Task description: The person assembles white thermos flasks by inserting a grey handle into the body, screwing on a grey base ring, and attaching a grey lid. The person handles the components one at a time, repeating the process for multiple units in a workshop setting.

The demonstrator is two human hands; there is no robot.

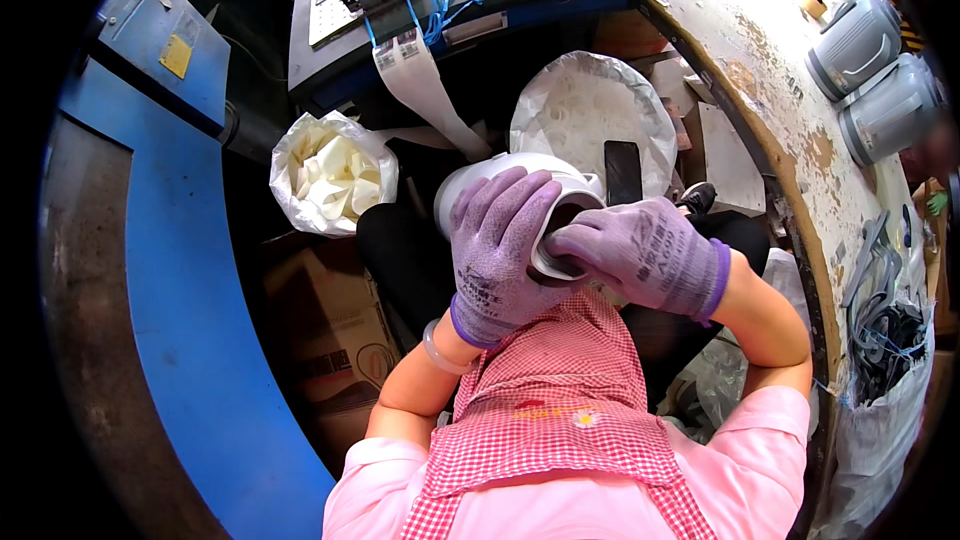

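Note:
A white plastic jug point(457, 186) lies tilted in my lap, its round open mouth turned toward my right. My left hand point(503, 250), in a purple-grey knit glove, is wrapped over its side, fingers together near the rim. In a matching glove, my right hand point(640, 252) has its fingers curled at the mouth, gripping the rim, with the fingertips partly inside. The jug's dark interior hides whether anything small is between them. Just beyond the jug, a dark phone point(622, 172) stands against a white plastic-lined bin point(655, 125).
A smaller lined bag point(345, 135) holds pale plastic pieces. Ahead is a dark bench point(470, 0) with a label strip point(415, 80) hanging down. On my right, a worn curved table point(745, 50) carries grey jugs point(890, 110). A blue cabinet point(185, 290) stands left, beside a cardboard box point(330, 330).

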